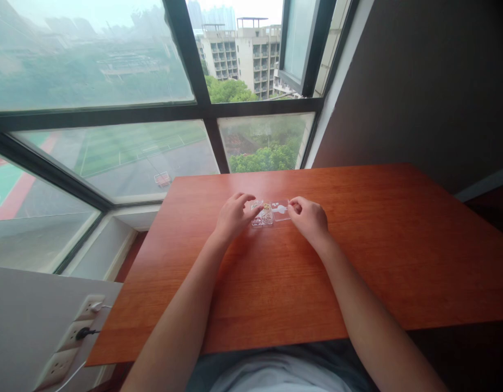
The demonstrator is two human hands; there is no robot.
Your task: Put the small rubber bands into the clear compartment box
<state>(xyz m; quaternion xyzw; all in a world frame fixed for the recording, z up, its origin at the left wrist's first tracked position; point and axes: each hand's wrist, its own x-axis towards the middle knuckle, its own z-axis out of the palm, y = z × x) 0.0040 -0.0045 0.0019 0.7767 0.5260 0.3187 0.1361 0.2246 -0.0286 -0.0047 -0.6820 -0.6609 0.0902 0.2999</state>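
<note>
Clear compartment box point(263, 225) is seen between the two hands on the table, its transparent lid point(281, 216) laid open to the right, so that box and lid together are stretched left to right. Small items, among them a golden piece point(267, 206), are held in the box, though they are too small to be told apart. The box itself is most closely flanked by the left hand point(234, 215), which is held open at its left side, thumb and fingers parted, the thumb reaching over it. The lid's right edge is met by the right hand point(311, 219), its fingertips drawn together; whether that edge is pinched cannot be told. Bare wood is left on the table point(276, 277) toward the body.
</note>
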